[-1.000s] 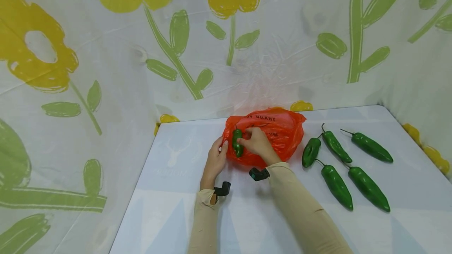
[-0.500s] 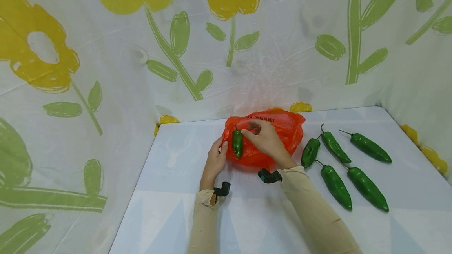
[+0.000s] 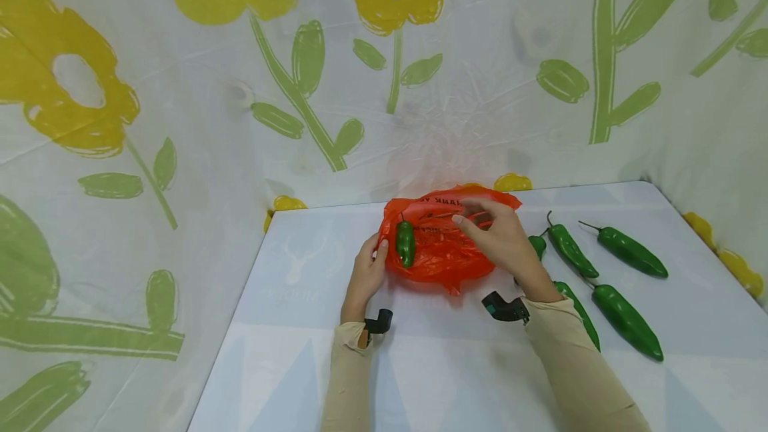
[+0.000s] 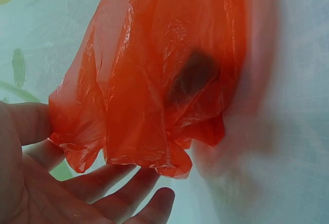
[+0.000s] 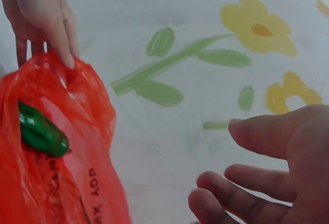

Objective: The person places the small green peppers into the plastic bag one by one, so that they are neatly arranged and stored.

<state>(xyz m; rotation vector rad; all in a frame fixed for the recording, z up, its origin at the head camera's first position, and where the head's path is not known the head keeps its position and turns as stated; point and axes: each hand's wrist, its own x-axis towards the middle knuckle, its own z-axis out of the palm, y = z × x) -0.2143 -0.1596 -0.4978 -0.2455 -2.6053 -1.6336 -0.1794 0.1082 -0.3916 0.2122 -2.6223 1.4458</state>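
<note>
Pepper (image 3: 405,244), green and glossy, lies at the left side of the red bag's (image 3: 432,267) mouth, its stem pointing to the far side as I see it on the head feed. The bag has dark lettering on its film and sits on the white and pale-blue table (image 3: 432,372). On the left wrist feed I see the left hand (image 3: 367,271) pinching the bag's edge, and a blurred dark shape shows through the film. I read the right hand (image 3: 503,240) as holding nothing: fingers loosely bent, thumb well apart from them, clear of the pepper. To the right I count five more green peppers (image 3: 628,323) on the table, two of them partly covered by the right arm. Around the far and side edges I see a pale cloth (image 3: 468,65) printed with yellow flowers and green leaves.
</note>
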